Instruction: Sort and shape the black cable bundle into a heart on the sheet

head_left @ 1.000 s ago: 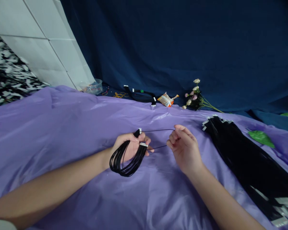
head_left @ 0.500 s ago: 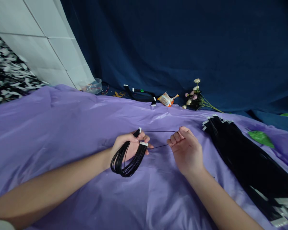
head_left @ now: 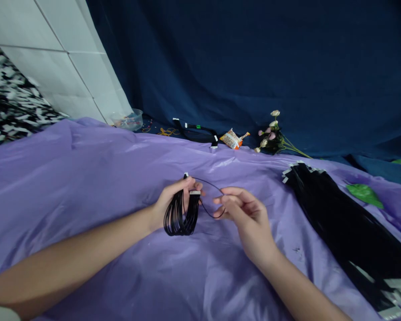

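My left hand (head_left: 173, 198) is closed on a black ribbon cable (head_left: 182, 218) that hangs from it in a U-shaped loop. White connectors show at the cable's two ends, one above the thumb and one just right of the loop. A single thin black wire (head_left: 211, 182) bows out from the bundle towards my right hand (head_left: 242, 211). The thumb and index finger of that hand pinch the wire, and its other fingers are loosely curled. Purple cloth (head_left: 127, 178) lies beneath both hands.
To the right lies a large stack of black cables (head_left: 341, 223) with white connectors, beside a green leaf (head_left: 366, 195). Along the back are a clear bowl (head_left: 133, 120), a black cable (head_left: 200, 138), an orange snack packet (head_left: 232, 139) and artificial flowers (head_left: 270, 131). More cables (head_left: 6, 89) are heaped left.
My right hand has moved left and turned over, closer to my left hand. The wire, earlier pulled taut, now slackens into a curved loop. The held cable has shifted slightly up.
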Demonstrator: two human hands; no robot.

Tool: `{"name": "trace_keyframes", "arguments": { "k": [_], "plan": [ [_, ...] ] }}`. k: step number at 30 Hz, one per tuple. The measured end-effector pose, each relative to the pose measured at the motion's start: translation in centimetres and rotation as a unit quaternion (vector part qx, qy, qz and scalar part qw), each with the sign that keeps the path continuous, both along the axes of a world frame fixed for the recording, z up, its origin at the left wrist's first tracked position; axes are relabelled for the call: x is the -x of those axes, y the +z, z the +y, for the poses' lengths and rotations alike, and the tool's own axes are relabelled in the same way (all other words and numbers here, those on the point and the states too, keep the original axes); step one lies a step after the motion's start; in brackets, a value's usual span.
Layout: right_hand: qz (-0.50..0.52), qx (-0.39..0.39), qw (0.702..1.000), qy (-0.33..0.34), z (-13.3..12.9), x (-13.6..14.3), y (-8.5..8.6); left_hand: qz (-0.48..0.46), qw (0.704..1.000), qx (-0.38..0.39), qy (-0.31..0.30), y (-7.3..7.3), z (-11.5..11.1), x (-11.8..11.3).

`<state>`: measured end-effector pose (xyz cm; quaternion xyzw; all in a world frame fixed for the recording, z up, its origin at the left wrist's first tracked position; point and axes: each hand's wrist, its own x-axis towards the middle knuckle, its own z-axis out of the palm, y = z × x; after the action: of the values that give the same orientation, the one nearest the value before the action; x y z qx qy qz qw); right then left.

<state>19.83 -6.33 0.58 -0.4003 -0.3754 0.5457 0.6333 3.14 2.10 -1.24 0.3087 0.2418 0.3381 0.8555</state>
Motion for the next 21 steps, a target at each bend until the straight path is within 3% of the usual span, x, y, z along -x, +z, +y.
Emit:
{"name": "trace_keyframes", "arguments": {
  "k": [5,10,14,21],
  "plan": [
    [-0.135,-0.038,0.989,0.054,-1.4,1.6,-0.8,-0.031,0.999,0.021,0.013,0.0,-0.3,-0.2],
    [-0.299,-0.173,0.937,0.057,-1.9,2.2,-0.8,-0.043,0.999,0.016,-0.002,0.3,-0.5,-0.5],
    [-0.281,-0.202,0.936,0.069,-2.0,2.2,-0.4,-0.067,0.997,0.033,-0.037,0.5,-0.5,-0.2],
    [-0.263,-0.164,0.95,-0.046,-1.7,0.9,-0.5,-0.087,0.991,0.096,-0.013,0.8,-0.2,0.3]
  ]
}}
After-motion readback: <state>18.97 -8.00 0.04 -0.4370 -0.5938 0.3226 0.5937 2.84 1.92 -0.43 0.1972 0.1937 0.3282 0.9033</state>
